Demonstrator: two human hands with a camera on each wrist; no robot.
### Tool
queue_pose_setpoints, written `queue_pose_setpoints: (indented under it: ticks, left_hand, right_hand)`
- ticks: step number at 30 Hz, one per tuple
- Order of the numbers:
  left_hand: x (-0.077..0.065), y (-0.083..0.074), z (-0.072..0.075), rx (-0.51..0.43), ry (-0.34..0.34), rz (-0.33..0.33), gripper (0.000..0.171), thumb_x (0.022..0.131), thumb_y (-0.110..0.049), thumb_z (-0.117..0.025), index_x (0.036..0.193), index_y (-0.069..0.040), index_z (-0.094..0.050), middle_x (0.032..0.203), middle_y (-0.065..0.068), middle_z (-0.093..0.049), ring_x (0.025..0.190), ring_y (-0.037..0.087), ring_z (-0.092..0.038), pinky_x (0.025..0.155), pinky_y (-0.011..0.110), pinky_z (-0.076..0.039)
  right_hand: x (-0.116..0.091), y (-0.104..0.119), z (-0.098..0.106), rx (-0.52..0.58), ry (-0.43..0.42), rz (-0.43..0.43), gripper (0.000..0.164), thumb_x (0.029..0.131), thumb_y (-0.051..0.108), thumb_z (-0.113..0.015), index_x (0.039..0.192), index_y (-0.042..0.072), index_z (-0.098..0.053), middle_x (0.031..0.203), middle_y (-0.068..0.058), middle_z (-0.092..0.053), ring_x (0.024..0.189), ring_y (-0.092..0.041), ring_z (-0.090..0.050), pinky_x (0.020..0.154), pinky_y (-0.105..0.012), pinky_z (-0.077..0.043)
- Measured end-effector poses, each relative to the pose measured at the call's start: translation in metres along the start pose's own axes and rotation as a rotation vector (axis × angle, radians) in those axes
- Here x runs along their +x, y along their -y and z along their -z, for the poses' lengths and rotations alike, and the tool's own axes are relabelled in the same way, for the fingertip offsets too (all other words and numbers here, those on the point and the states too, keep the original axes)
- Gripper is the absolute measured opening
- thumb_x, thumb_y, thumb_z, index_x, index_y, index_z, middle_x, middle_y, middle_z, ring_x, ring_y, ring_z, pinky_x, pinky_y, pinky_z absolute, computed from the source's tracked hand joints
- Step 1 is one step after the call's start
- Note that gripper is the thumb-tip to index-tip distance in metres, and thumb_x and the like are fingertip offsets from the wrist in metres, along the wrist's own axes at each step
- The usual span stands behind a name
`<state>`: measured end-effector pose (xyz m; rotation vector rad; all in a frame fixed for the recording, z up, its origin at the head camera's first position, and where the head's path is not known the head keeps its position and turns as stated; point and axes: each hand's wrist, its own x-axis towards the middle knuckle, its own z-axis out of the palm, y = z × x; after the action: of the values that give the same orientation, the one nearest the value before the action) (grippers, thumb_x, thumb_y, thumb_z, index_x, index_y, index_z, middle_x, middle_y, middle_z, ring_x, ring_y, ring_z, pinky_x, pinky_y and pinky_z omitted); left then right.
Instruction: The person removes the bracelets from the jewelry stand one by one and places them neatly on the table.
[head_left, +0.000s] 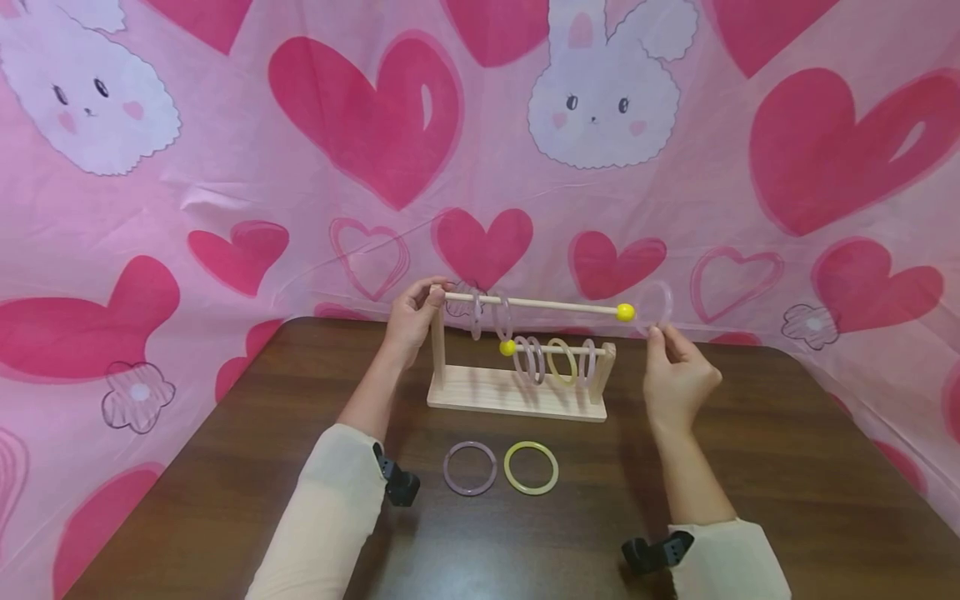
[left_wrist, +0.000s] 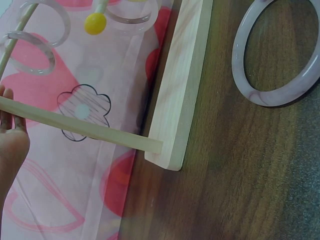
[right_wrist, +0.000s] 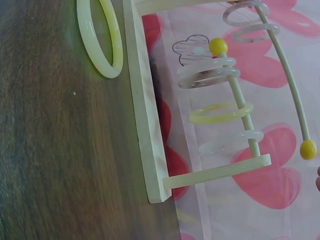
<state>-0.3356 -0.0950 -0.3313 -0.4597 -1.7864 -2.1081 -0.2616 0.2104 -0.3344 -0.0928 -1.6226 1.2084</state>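
Head view: a pale translucent ring (head_left: 670, 302) was up in the air, just to the right of the yellow ball (head_left: 626, 312) that capped the upper rod (head_left: 555, 306). Whether ring and ball touched could not be told; the ring's outline was faint against the backdrop (head_left: 735, 200). Key relation: the rod's long axis ran left to right, dipping slightly toward its free, balled end, and that end pointed toward the ring. The right hand (head_left: 681, 379) was the nearer one to this end.

Right hand: pinched the ring's lower edge between thumb and index finger, fingertips upward, below and right of the ball. Its forearm reached forward from the lower right. Right wrist view caught only a sliver of finger at the frame edge, with no sight of the held ring.

Left hand (head_left: 411, 323): gripped the top of the left upright (head_left: 438, 350), thumb on the near side, at the rod's fixed end; forearm slanted up from the lower left.

Further out: two rings hung on the upper rod toward the left upright. Four hung on the lower rod, which came off the right upright (head_left: 602, 375). A purple ring (head_left: 492, 479) and a yellow ring (head_left: 556, 475) lay flat on the tabletop (head_left: 555, 550), before the wooden base (head_left: 480, 392).
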Motion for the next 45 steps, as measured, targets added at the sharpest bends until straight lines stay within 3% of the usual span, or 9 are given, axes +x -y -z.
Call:
queue_pose_setpoints:
  ticks: [10, 15, 19, 23, 29, 34, 38, 42, 45]
  left_hand:
    - [0.001, 0.002, 0.001, 0.001, -0.011, 0.001, 0.036, 0.087, -0.012, -0.058, 0.114, 0.012, -0.053, 0.098, 0.003, -0.065, 0.091, 0.006, -0.056, 0.092, 0.029, -0.042]
    - [0.001, 0.002, 0.0, 0.012, -0.008, -0.005, 0.035, 0.088, -0.012, -0.058, 0.113, 0.012, -0.053, 0.104, 0.015, -0.063, 0.092, 0.007, -0.056, 0.092, 0.03, -0.042]
    - [0.001, 0.002, -0.001, 0.018, -0.003, -0.004, 0.035, 0.088, -0.012, -0.058, 0.114, 0.012, -0.053, 0.111, 0.026, -0.058, 0.092, 0.007, -0.056, 0.092, 0.031, -0.042]
    - [0.001, 0.002, 0.0, 0.015, -0.009, 0.001, 0.034, 0.088, -0.011, -0.057, 0.114, 0.011, -0.053, 0.111, 0.026, -0.058, 0.092, 0.007, -0.056, 0.093, 0.031, -0.042]
    - [0.0, 0.001, 0.0, 0.001, -0.012, -0.003, 0.035, 0.087, -0.011, -0.058, 0.113, 0.011, -0.053, 0.1, 0.008, -0.065, 0.092, 0.007, -0.057, 0.093, 0.032, -0.042]
    - [-0.001, 0.001, 0.0, -0.008, -0.01, -0.009, 0.037, 0.087, -0.012, -0.058, 0.114, 0.012, -0.053, 0.094, -0.005, -0.064, 0.091, 0.007, -0.057, 0.093, 0.032, -0.042]
    - [-0.001, 0.001, 0.0, -0.01, -0.012, -0.015, 0.036, 0.087, -0.012, -0.058, 0.113, 0.012, -0.053, 0.097, 0.001, -0.065, 0.091, 0.006, -0.057, 0.093, 0.031, -0.042]
    - [0.0, 0.001, 0.0, -0.005, -0.013, -0.02, 0.034, 0.088, -0.01, -0.058, 0.113, 0.012, -0.053, 0.103, 0.015, -0.063, 0.091, 0.006, -0.057, 0.092, 0.031, -0.042]
    - [0.0, 0.001, -0.001, -0.003, -0.014, -0.015, 0.034, 0.088, -0.01, -0.057, 0.113, 0.012, -0.052, 0.108, 0.024, -0.06, 0.091, 0.006, -0.057, 0.092, 0.031, -0.042]
  right_hand:
    - [0.004, 0.005, 0.006, 0.02, 0.003, -0.002, 0.019, 0.083, 0.009, -0.068, 0.094, -0.007, -0.07, 0.089, -0.018, -0.067, 0.076, 0.004, -0.062, 0.07, -0.015, -0.05]
    - [0.007, 0.01, 0.009, 0.071, 0.015, -0.046, 0.019, 0.083, 0.005, -0.068, 0.097, -0.008, -0.068, 0.09, -0.019, -0.067, 0.076, 0.004, -0.062, 0.071, -0.016, -0.05]
    - [0.01, 0.013, 0.012, 0.167, 0.032, -0.113, 0.019, 0.083, 0.0, -0.066, 0.099, -0.008, -0.067, 0.083, -0.001, -0.07, 0.074, 0.0, -0.064, 0.068, -0.018, -0.051]
    - [0.013, 0.016, 0.016, 0.274, 0.058, -0.178, 0.02, 0.082, -0.004, -0.064, 0.1, -0.012, -0.064, 0.074, 0.011, -0.067, 0.068, -0.003, -0.065, 0.063, -0.019, -0.051]
    - [0.018, 0.015, 0.023, 0.443, 0.093, -0.261, 0.022, 0.08, -0.01, -0.063, 0.098, -0.021, -0.059, 0.069, 0.0, -0.069, 0.059, -0.009, -0.065, 0.057, -0.023, -0.052]
    - [0.021, 0.016, 0.028, 0.508, 0.15, -0.33, 0.013, 0.08, -0.013, -0.06, 0.091, -0.011, -0.067, 0.067, -0.006, -0.068, 0.057, -0.012, -0.066, 0.054, -0.025, -0.052]
    - [0.022, 0.017, 0.031, 0.581, 0.197, -0.386, 0.019, 0.081, -0.015, -0.058, 0.078, -0.002, -0.071, 0.066, -0.011, -0.068, 0.056, -0.015, -0.066, 0.052, -0.026, -0.052]
    - [0.023, 0.009, 0.034, 0.605, 0.265, -0.406, 0.013, 0.082, -0.014, -0.058, 0.081, -0.008, -0.07, 0.067, -0.014, -0.067, 0.057, -0.017, -0.066, 0.053, -0.028, -0.053]
    - [0.027, -0.016, 0.036, 0.633, 0.35, -0.398, 0.009, 0.08, -0.01, -0.062, 0.087, -0.013, -0.068, 0.072, -0.017, -0.068, 0.062, -0.021, -0.067, 0.057, -0.031, -0.054]
